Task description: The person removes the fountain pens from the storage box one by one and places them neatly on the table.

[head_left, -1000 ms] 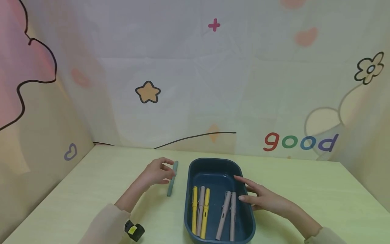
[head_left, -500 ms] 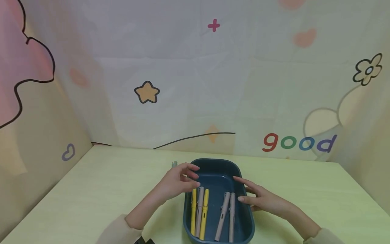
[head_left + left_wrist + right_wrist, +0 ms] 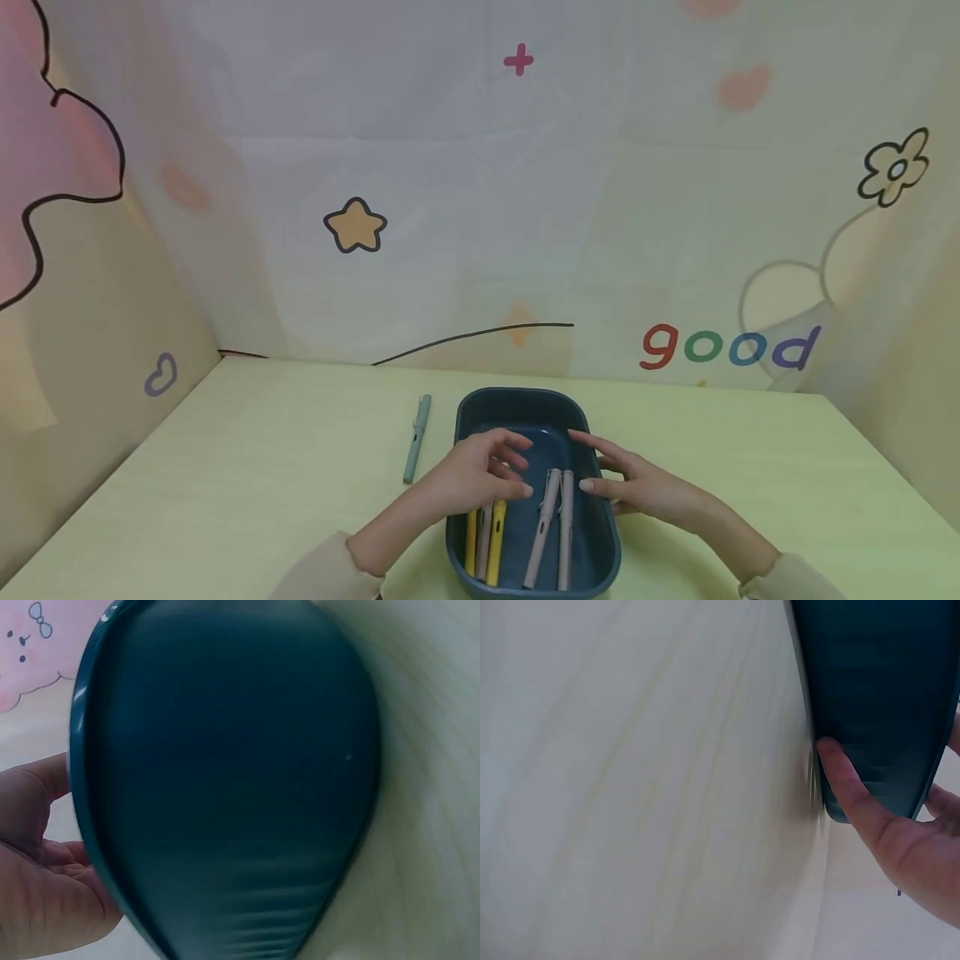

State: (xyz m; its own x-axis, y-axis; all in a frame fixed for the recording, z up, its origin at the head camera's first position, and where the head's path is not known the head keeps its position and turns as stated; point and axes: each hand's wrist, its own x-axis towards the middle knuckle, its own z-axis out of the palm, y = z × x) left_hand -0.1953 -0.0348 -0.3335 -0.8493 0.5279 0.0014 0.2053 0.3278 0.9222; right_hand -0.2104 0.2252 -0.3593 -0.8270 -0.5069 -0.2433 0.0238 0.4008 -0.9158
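Observation:
A dark blue plastic box point(image 3: 522, 398) stands on the table, its long side pointing away from me. Inside lie two yellow pens point(image 3: 497, 546) and a grey pen point(image 3: 483, 546) on the left, partly covered by my left hand point(image 3: 480, 475). Two more grey pens point(image 3: 566, 529) lie on the right. The left hand hovers over the box with loosely bent fingers and nothing between them. My right hand point(image 3: 656, 492) holds the box's right wall, thumb and index finger over the rim; a finger point(image 3: 847, 784) presses the outer wall. Left of the box lies a green capped pen point(image 3: 417, 439).
The light yellow-green table point(image 3: 300, 450) meets a printed cloth backdrop point(image 3: 450, 167) at its far edge. Cloth also rises along the left and right sides.
My left hand has moved right, from beside the green pen to over the box. The green pen stays on the table. My right hand keeps its place at the box wall.

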